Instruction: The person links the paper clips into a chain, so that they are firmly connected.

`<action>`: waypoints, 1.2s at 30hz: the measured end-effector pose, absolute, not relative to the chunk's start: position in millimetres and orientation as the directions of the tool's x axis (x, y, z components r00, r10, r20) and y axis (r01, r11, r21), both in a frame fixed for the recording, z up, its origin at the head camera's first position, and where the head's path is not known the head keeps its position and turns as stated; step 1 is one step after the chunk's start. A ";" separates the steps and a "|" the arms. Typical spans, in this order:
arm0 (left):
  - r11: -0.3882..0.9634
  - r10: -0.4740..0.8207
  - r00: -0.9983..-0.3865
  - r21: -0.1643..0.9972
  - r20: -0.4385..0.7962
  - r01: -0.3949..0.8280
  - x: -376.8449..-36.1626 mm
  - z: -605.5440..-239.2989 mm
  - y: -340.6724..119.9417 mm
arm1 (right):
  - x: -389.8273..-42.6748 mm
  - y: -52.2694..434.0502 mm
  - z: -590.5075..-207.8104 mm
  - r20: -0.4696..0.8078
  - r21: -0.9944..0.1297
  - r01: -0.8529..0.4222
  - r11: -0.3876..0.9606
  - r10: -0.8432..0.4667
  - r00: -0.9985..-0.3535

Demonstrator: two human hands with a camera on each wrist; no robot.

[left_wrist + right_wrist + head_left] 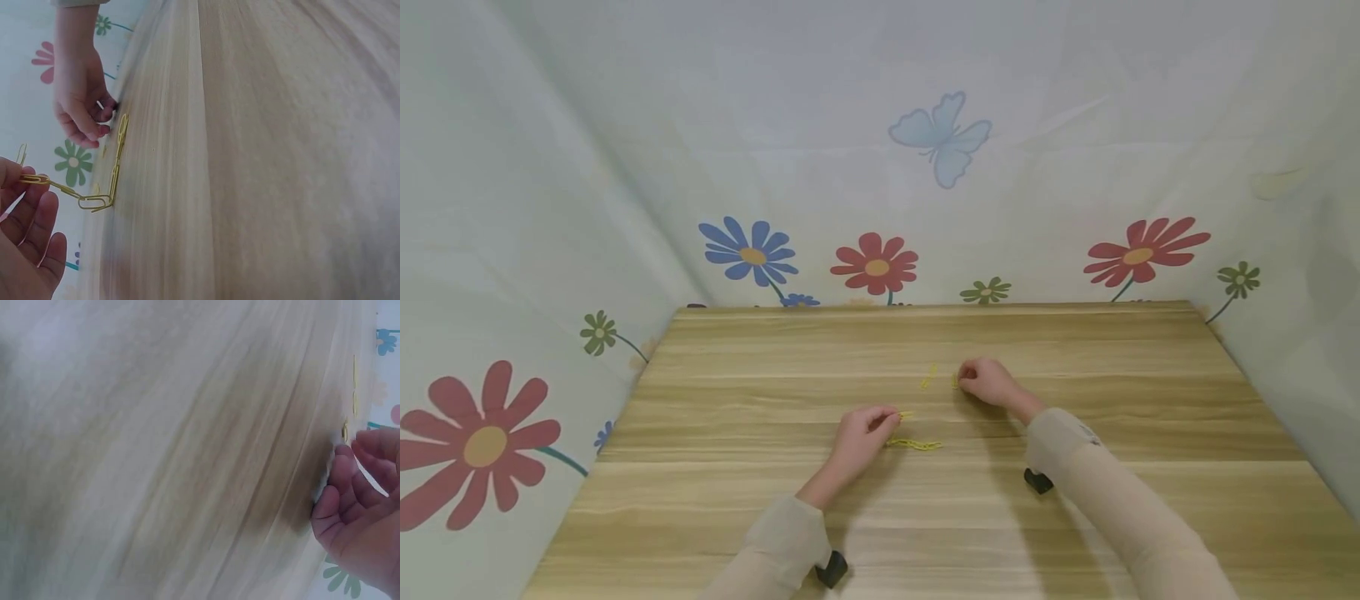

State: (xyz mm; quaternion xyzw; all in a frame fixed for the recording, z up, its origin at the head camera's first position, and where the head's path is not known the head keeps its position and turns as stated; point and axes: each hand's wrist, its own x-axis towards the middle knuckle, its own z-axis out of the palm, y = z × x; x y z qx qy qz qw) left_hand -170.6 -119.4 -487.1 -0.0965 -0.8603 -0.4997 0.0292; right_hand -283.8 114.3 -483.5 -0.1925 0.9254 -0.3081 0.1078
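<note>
Between thumb and fingertips my left hand (pixel 861 437) pinches the end of a chain of yellow paper clips (pixel 117 164). One clip sticks up above the fingers in the left wrist view. From there the chain droops, and its far part lies along the table. Farther off and to the right, my right hand (pixel 992 383) is down at the tabletop, thumb and fingers curled together. A single yellow paper clip (pixel 344 431) pokes out at its fingertips, partly hidden by them.
Loose yellow paper clips (pixel 929 377) lie on the wooden table (pixel 737 375), left of the right hand. Behind the table's back edge hangs a pale cloth (pixel 820 150) printed with flowers and a butterfly. Dark camera mounts (pixel 832 570) sit under both sleeves.
</note>
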 end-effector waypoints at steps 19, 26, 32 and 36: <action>0.479 0.161 -0.975 0.851 0.155 0.215 -170.9 -488.2 -116.4 | -280.8 109.0 -490.5 -0.024 -0.527 -0.291 0.799 -0.356 -0.934; 0.478 0.161 -0.975 0.853 0.151 0.211 -171.0 -488.5 -115.8 | -279.9 108.3 -490.4 -0.011 -0.518 -0.292 0.804 -0.348 -0.938; 0.482 0.154 -0.977 0.853 0.145 0.202 -170.5 -486.9 -115.1 | -279.3 108.4 -491.1 -0.010 -0.515 -0.287 0.807 -0.341 -0.940; 0.489 0.156 -0.977 0.848 0.144 0.204 -170.3 -484.9 -114.6 | -279.5 108.5 -490.9 -0.009 -0.508 -0.292 0.810 -0.344 -0.939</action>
